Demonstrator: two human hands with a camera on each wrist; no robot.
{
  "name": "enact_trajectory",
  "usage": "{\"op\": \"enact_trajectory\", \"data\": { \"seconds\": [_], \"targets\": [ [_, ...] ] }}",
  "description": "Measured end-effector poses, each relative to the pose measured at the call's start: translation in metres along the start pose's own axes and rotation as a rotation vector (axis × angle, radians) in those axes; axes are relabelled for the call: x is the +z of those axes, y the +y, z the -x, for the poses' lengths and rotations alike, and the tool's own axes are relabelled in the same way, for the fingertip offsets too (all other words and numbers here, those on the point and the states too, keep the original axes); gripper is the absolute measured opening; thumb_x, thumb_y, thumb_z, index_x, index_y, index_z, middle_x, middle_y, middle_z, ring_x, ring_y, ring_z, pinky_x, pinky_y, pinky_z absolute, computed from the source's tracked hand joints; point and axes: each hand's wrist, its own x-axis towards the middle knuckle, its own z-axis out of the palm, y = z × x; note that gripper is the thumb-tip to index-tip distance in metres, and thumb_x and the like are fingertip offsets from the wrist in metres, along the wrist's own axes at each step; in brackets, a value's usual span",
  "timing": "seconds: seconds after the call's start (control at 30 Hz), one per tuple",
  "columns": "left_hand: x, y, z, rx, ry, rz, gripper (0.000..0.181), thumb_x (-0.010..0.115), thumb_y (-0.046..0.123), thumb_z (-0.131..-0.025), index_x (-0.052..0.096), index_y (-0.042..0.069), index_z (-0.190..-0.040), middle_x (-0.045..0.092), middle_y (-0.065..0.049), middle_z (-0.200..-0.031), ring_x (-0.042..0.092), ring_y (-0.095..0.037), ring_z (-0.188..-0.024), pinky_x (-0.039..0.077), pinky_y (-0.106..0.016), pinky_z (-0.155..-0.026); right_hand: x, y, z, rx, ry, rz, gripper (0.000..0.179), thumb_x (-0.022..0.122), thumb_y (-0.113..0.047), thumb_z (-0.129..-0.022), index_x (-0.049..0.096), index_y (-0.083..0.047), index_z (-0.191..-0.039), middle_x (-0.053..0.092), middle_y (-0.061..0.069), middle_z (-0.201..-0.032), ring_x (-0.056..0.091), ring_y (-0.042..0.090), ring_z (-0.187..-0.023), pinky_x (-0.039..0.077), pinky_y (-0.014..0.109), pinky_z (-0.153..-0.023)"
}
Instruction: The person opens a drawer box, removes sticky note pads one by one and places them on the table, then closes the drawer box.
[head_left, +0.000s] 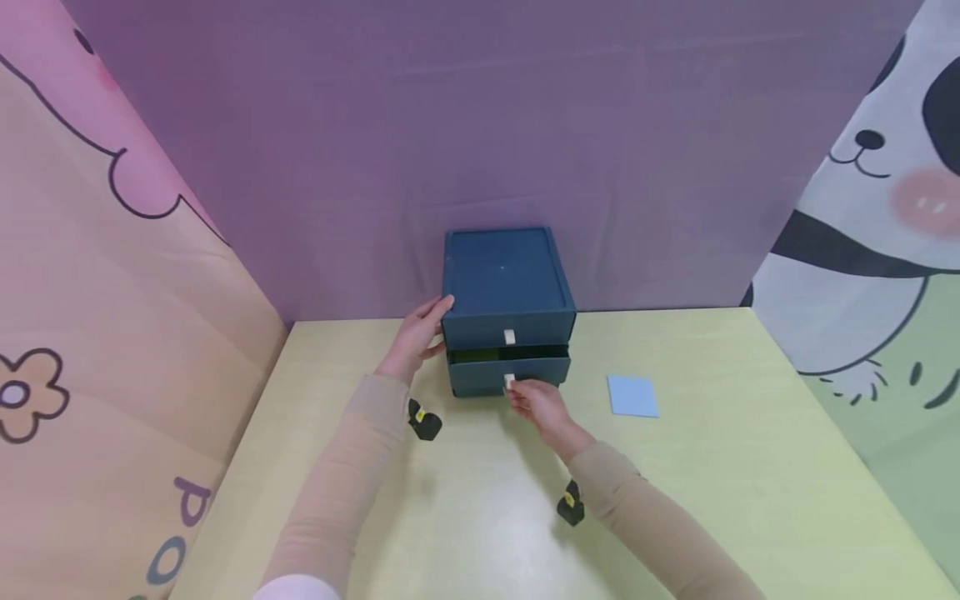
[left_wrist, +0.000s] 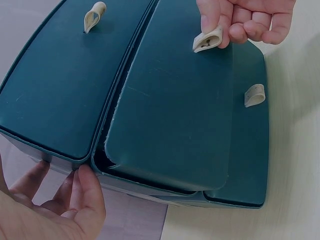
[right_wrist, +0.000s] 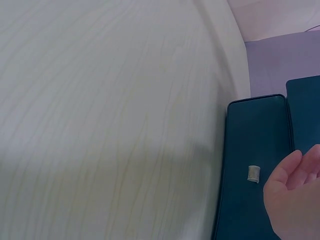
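Inside the partly open middle drawer (head_left: pixel 480 377), something yellow-green (head_left: pixel 477 354) shows.

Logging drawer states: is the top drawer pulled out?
No, only the middle drawer sticks out; the top drawer sits closed.

The three-drawer unit (head_left: pixel 502 271) stands at the far side of the table (head_left: pixel 480 500), before the backdrop cloth (head_left: pixel 375 167). Its top drawer (head_left: pixel 480 331) sits in the frame; below it the middle drawer (head_left: pixel 480 377) juts out toward me, and the bottom drawer (left_wrist: pixel 252 145) lies lowest, set back behind the middle one's front. My left hand (head_left: pixel 417 333) is against the unit's left side, near the front corner; my right (head_left: pixel 542 406) is before the middle drawer, pinching its pull tab (left_wrist: pixel 207 39). Right of the unit, on the table, the paper square (head_left: pixel 633 396) lies apart from my hands. Printed hangings (head_left: pixel 862 292) flank the table left and right.
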Motion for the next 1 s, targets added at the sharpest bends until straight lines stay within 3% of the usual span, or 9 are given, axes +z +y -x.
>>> {"op": "enact_trajectory", "data": {
  "seconds": [0.23,0.63,1.0],
  "targets": [
    [-0.0003,0.0005,-0.0001,-0.004,0.000,0.005,0.065,0.057,0.050,-0.091,0.036,0.026,-0.147,0.031,0.000,-0.153,0.037,-0.029,-0.135,0.042,-0.045,-0.102,0.0000,-0.0009,0.0002,-0.011,-0.005,0.012,0.025,0.052,-0.005,-0.093,0.057,0.015,-0.108,0.063,0.000,-0.079,0.058,0.009,-0.072,0.053,0.033,-0.084],
    [0.0006,-0.0005,-0.0034,-0.004,0.003,0.020,0.065,0.058,0.050,-0.090,0.038,0.026,-0.146,0.031,0.000,-0.153,0.037,-0.029,-0.135,0.042,-0.044,-0.102,-0.0017,0.0002,0.0009,-0.005,-0.003,0.026,0.027,0.053,-0.006,-0.094,0.057,0.015,-0.110,0.066,0.005,-0.085,0.058,0.007,-0.070,0.048,0.045,-0.096],
    [-0.0004,-0.0015,-0.0024,-0.010,0.006,0.009,0.065,0.057,0.050,-0.090,0.037,0.026,-0.147,0.030,0.000,-0.153,0.037,-0.029,-0.134,0.042,-0.045,-0.102,-0.0017,0.0007,0.0007,0.006,-0.017,0.047,0.028,0.052,-0.007,-0.095,0.056,0.015,-0.112,0.066,0.008,-0.089,0.058,0.009,-0.074,0.046,0.047,-0.099]
  ]
}}
